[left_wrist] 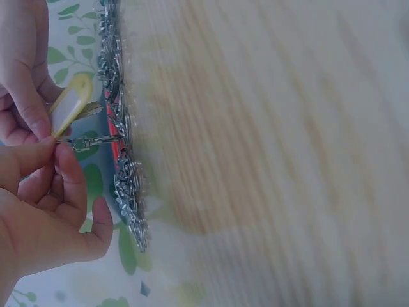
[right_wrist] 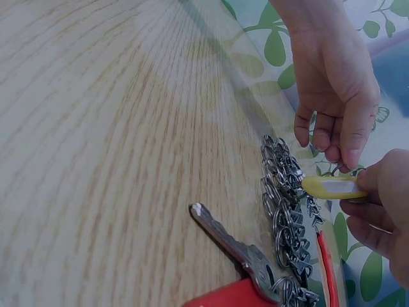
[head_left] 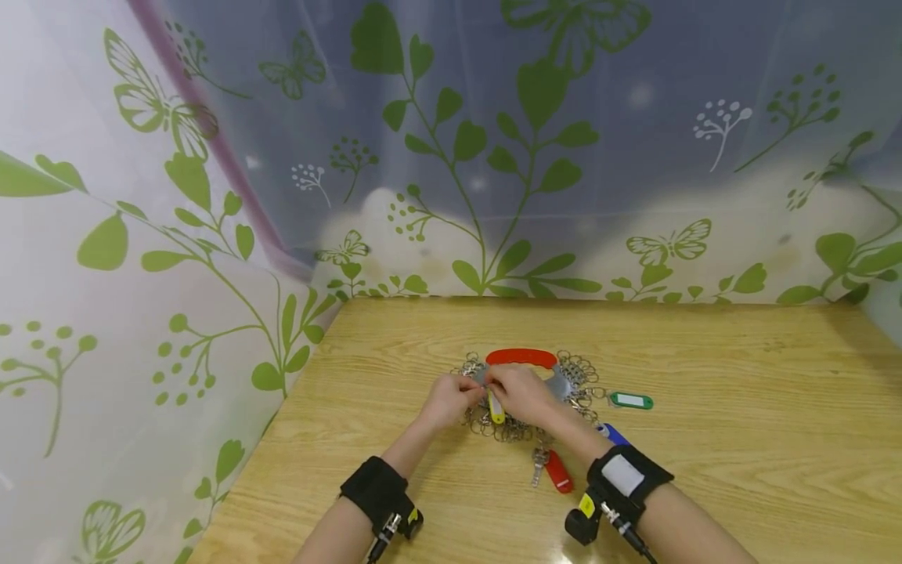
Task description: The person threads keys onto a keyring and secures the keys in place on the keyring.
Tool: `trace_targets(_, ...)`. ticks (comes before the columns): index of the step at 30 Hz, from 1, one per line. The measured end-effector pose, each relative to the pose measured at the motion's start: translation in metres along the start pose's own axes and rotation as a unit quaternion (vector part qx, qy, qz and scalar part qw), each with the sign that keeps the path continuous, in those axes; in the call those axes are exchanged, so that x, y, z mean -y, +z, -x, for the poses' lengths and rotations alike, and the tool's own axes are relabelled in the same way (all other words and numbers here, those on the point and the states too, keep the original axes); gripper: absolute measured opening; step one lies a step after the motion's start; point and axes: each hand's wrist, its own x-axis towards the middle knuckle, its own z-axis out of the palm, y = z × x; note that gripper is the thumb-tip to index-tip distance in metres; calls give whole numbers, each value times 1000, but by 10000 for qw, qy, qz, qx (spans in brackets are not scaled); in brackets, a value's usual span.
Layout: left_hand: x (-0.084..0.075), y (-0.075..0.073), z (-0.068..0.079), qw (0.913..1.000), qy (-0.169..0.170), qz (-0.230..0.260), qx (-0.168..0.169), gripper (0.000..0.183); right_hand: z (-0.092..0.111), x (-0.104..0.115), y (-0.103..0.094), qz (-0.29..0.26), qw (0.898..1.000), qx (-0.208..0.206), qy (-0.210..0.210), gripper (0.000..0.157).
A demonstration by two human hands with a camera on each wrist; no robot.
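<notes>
In the head view, a metal key holder with a red handle [head_left: 521, 357] lies on the table, lined with several small metal rings and clasps [head_left: 578, 368]. Over its near-left part both hands meet. My right hand [head_left: 523, 394] pinches one end of a yellow key tag [right_wrist: 332, 187] with a white label. A key [left_wrist: 91, 110] shows behind that tag in the left wrist view. My left hand [left_wrist: 61, 211] pinches the small ring at the end of a metal clasp [left_wrist: 86, 142], which reaches to the holder's edge. Fingers partly hide where tag and ring meet.
A red tag [head_left: 559, 471] with a key [head_left: 539, 466] lies nearest the front. Right of the holder are a green tag [head_left: 631, 401] and a blue tag [head_left: 613, 435], partly behind the right forearm. A patterned curtain [head_left: 437, 196] borders the wooden table [head_left: 761, 407].
</notes>
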Motion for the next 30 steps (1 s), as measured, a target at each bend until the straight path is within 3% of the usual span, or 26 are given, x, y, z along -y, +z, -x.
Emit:
trace_targets(3,1,0,0,10000,-65,36,-19,20,0,0,0,150,9994,-45,-302,13)
trace_targets(6,2,0,-1,9991,-195,368,-32,17,1,-1,0,218,9984,-81,-519,13)
trace_targets(11,2,-1,-2,9946,-475,923,24,19,1,-2,1,157,9992,-9,-375,12)
trace_targets(19,-1,-3,-4,9989,163,3,448,19,0,-8,0,-98,9998,-198,27,8)
trace_targets(30,-6,1,0,9997,6,-28,223,20,2,-9,1,173,9996,-178,-97,9)
